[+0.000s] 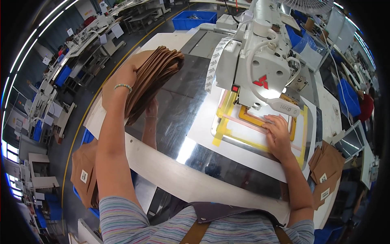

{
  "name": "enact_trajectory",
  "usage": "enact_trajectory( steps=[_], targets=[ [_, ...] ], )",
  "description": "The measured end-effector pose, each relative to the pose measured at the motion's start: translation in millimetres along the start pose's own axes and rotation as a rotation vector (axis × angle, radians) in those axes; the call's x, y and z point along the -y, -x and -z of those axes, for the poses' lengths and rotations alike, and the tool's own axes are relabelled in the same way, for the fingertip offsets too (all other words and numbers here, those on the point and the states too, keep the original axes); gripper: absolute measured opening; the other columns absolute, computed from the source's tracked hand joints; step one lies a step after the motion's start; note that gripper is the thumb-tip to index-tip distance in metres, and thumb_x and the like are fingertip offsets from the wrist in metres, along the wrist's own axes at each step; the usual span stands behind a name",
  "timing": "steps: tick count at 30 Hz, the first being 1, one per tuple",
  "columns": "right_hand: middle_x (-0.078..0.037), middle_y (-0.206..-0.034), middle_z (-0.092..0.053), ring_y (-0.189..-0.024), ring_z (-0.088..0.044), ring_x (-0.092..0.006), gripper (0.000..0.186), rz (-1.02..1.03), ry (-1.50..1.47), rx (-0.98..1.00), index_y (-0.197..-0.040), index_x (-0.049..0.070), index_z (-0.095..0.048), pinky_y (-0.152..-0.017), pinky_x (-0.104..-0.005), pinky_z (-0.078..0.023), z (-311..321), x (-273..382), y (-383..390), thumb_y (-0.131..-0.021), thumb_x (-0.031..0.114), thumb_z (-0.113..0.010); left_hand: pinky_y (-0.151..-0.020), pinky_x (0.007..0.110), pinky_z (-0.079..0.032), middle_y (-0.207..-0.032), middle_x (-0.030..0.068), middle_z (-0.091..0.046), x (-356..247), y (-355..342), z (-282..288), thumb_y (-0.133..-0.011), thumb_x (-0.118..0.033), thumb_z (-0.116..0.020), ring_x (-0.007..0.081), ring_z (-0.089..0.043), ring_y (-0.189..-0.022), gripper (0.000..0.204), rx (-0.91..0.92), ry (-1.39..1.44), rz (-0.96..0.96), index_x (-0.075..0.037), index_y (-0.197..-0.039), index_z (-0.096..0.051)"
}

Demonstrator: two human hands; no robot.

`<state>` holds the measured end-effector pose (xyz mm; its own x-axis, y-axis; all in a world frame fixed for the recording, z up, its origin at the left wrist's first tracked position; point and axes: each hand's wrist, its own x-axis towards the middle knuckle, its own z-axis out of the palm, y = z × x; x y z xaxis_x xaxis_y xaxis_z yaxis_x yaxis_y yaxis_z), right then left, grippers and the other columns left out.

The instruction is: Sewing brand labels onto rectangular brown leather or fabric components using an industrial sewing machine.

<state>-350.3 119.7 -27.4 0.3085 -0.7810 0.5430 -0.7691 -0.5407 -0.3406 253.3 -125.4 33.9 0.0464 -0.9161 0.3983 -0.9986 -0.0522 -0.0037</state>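
On the left, my left hand [125,78], with a beaded bracelet at the wrist, grips the edge of a thick bundle of brown fabric-like pieces [156,73]. The bundle leans and fans out above the shiny metal table; some of that hand's fingers are hidden. My right hand [277,134] lies under the head of a white industrial sewing machine [260,53]. Its slightly bent fingers touch the inner yellow frame [254,118] and hold nothing visible. Around that frame is a flat template edged with yellow tape [221,129], lying on a white sheet [199,132].
More brown pieces with white labels sit in stacks at the lower left [83,175] and right [325,164]. A blue bin [195,19] stands behind the table. A curved pale table edge [183,168] runs before me. Other workbenches line the room beyond a yellow floor line.
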Motion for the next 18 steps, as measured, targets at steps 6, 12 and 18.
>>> enact_trajectory(
  steps=[6,12,18],
  targets=[
    [-0.014,-0.131,-0.070,-0.130,-0.063,-0.0348,0.024,0.035,-0.050,-0.018,-0.104,0.004,-0.073,-0.122,-0.0587,-0.037,-4.3,-1.9,-2.8,-0.084,-0.004,-0.063,-0.082,0.033,-0.055,-0.100,0.0078,-0.081,47.6,2.8,-14.7,-0.094,-0.025,-0.084,0.0159,-0.071,-0.086,0.031,-0.127,0.933,0.577,-0.003,-0.114,-0.083],
    [-0.013,-0.131,-0.070,-0.129,-0.063,-0.0342,0.026,0.050,0.034,-0.024,-0.105,0.004,-0.073,-0.120,-0.0594,-0.039,8.8,1.1,4.3,-0.083,-0.005,-0.064,-0.074,0.032,-0.056,-0.093,0.0048,-0.077,-89.3,66.4,36.8,-0.098,-0.011,-0.079,0.0170,-0.069,-0.079,0.012,-0.398,0.717,-0.106,-0.001,-0.103,-0.081],
    [-0.013,-0.141,-0.067,-0.124,-0.066,-0.0333,0.039,0.277,-0.012,0.136,-0.119,0.006,-0.073,-0.107,-0.0481,-0.050,4.6,57.4,-20.3,-0.080,-0.001,-0.071,-0.081,0.038,-0.061,-0.118,0.0087,-0.079,-144.4,194.0,41.8,-0.084,0.000,-0.075,0.0261,-0.073,-0.092,0.030,-0.157,0.384,-0.890,-0.006,-0.113,-0.081]
  ],
)
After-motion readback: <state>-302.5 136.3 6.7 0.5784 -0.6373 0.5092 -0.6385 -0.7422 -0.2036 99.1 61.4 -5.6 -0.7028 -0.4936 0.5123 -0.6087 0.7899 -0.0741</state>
